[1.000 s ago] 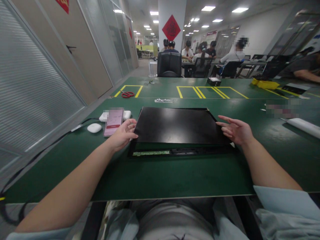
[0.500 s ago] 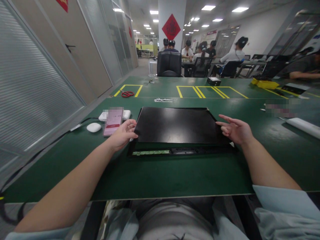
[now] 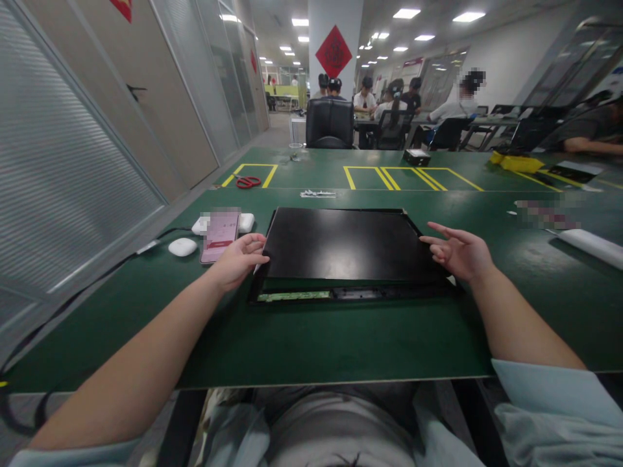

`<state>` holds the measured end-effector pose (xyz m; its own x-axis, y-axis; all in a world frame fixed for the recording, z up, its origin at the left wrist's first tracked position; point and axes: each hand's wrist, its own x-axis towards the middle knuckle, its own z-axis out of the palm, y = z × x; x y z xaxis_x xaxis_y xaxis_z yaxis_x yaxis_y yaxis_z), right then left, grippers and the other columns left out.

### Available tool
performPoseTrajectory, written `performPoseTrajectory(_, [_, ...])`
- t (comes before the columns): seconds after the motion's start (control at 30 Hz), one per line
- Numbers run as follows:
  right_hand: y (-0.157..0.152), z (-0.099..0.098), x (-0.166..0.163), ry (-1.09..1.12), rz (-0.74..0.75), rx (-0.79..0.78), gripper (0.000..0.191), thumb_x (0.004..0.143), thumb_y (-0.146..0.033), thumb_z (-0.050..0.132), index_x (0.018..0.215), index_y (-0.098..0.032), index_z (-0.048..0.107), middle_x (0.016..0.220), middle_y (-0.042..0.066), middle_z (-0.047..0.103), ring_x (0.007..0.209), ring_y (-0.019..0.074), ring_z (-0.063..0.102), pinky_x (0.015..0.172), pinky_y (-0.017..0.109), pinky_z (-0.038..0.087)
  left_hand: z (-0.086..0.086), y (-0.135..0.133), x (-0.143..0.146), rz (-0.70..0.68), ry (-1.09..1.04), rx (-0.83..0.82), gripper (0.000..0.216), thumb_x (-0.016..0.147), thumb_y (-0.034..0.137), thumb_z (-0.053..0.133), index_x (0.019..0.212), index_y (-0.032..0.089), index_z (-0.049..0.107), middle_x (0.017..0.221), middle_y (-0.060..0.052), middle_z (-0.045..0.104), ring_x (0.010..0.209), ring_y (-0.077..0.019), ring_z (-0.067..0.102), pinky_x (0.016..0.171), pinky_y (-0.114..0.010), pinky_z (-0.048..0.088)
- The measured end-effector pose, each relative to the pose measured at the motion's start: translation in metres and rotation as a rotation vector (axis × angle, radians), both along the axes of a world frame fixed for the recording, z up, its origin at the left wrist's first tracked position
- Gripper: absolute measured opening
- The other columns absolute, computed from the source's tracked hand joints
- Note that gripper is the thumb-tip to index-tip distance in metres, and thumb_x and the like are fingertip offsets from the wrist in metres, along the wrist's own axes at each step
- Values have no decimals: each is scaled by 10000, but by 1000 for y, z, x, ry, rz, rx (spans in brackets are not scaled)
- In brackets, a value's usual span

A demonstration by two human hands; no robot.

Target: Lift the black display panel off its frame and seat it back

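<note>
A flat black screen panel (image 3: 341,243) lies tilted over a shallow black frame (image 3: 413,294), with its front edge short of the frame's front strip. My left hand (image 3: 241,259) is closed on the panel's left edge, thumb on the near side. At the right edge, my right hand (image 3: 460,253) has its fingers bent against the panel, while one finger points outward. Along the frame's front strip runs a green circuit board (image 3: 294,296), in the gap before the panel. The undersides of the panel and some fingertips are hidden.
A phone (image 3: 221,237) leans by a white device to the left, with a white mouse-shaped object (image 3: 182,247) nearby. Red-handled scissors (image 3: 248,182) and small white pieces (image 3: 318,194) lie farther back on the green table (image 3: 341,350). At right lies a white bar (image 3: 591,246). People sit beyond.
</note>
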<state>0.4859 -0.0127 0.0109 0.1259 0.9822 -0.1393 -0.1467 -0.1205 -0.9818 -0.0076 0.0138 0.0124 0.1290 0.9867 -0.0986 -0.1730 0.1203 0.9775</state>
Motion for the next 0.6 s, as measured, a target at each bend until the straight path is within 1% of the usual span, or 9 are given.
performPoseTrajectory(0.1, [-1, 2, -3, 2, -12, -10, 355, 750, -403, 651, 1087, -290, 659, 968, 105, 730, 510, 158, 442, 441, 316, 358, -1, 0, -1, -25, -4, 15, 498, 499, -54, 823, 898, 181, 638, 899, -5, 717, 747, -152, 710, 642, -230, 572])
performPoseTrajectory(0.23, [-6, 9, -11, -1, -7, -11, 344, 754, -399, 648, 1081, -293, 666, 1028, 108, 752, 508, 153, 433, 435, 311, 355, -2, 0, -1, -21, 12, 26, 515, 487, -43, 832, 915, 170, 640, 935, -17, 711, 743, -147, 701, 648, -232, 563])
performPoseTrajectory(0.3, [-8, 13, -12, -20, 5, 14, 342, 755, -408, 644, 1076, -294, 673, 1090, 110, 753, 507, 150, 422, 425, 313, 349, -2, 0, -1, -17, 20, 25, 509, 493, -38, 829, 917, 173, 643, 941, -18, 708, 755, -150, 698, 661, -239, 559])
performPoseTrajectory(0.37, [-9, 14, -9, -34, -6, 73, 330, 756, -416, 645, 1061, -295, 683, 1171, 111, 743, 494, 136, 383, 413, 313, 332, -2, -1, 0, -13, 29, 23, 505, 498, -31, 830, 920, 176, 645, 946, -18, 701, 768, -157, 696, 671, -251, 556])
performPoseTrajectory(0.43, [-7, 12, -2, -70, -78, 138, 306, 736, -411, 672, 1016, -289, 693, 1187, 110, 738, 492, 125, 366, 412, 310, 325, -1, -1, 0, -12, 36, 20, 504, 499, -28, 830, 922, 175, 646, 951, -21, 696, 774, -162, 692, 676, -257, 550])
performPoseTrajectory(0.47, [-5, 9, 2, -109, -143, 157, 295, 712, -398, 699, 983, -281, 696, 1148, 110, 743, 501, 126, 382, 419, 306, 332, -1, -1, 0, -12, 37, 20, 502, 499, -30, 828, 921, 174, 646, 950, -23, 696, 774, -162, 689, 677, -258, 547])
performPoseTrajectory(0.53, [1, -1, 11, -256, -333, 146, 284, 642, -342, 756, 909, -260, 701, 976, 95, 740, 540, 138, 450, 448, 292, 360, -1, -1, 1, -14, 32, 21, 493, 500, -34, 823, 912, 171, 646, 944, -27, 699, 772, -161, 683, 681, -255, 541])
performPoseTrajectory(0.57, [4, -6, 14, -363, -417, 115, 281, 623, -320, 771, 888, -250, 709, 877, 78, 718, 563, 148, 477, 465, 284, 368, -1, -1, 1, -13, 28, 22, 490, 498, -36, 822, 907, 169, 646, 941, -28, 700, 769, -159, 681, 682, -253, 537])
performPoseTrajectory(0.6, [7, -12, 17, -480, -469, 84, 257, 634, -319, 756, 877, -242, 724, 790, 61, 685, 584, 157, 494, 483, 281, 377, -1, 0, 1, -13, 25, 23, 489, 496, -35, 823, 904, 167, 646, 942, -30, 701, 767, -157, 679, 682, -250, 533])
